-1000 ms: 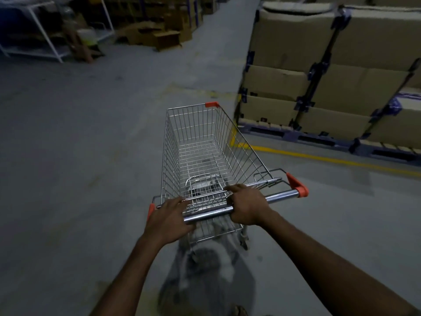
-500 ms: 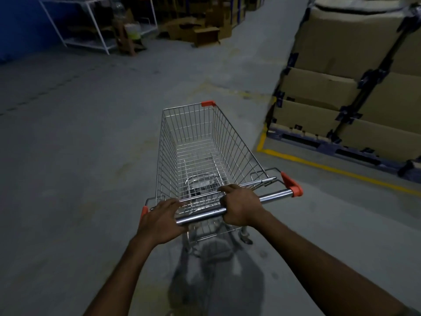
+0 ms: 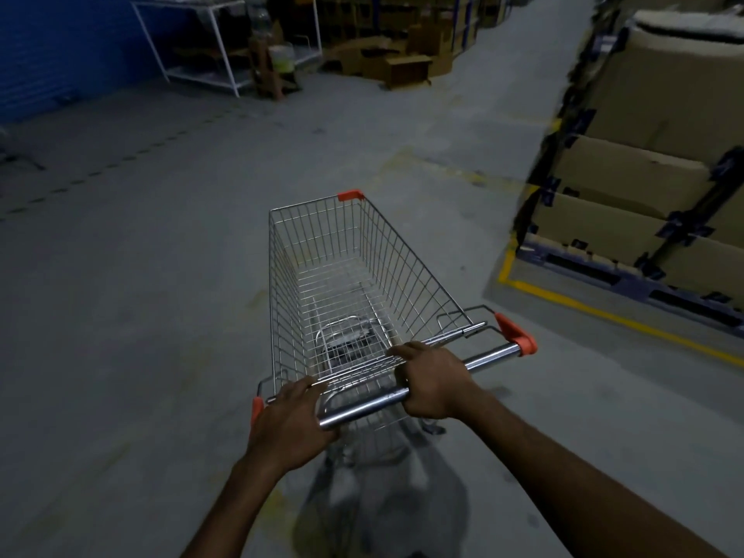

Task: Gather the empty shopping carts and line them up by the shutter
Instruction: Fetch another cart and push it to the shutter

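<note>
You stand on a grey concrete floor [image 3: 161, 316] in a dim warehouse. Far left is a blue ribbed wall [image 3: 60, 54], possibly a shutter, beside a white rack [image 3: 225, 46]. Stacked cardboard boxes [image 3: 652, 114] sit on your right behind a yellow line [image 3: 604, 312]. Just ahead stands the wire shopping cart [image 3: 342, 275], its basket empty. Your left hand [image 3: 294, 428] and right hand [image 3: 435, 380] both grasp its metal handle [image 3: 483, 358].
</note>
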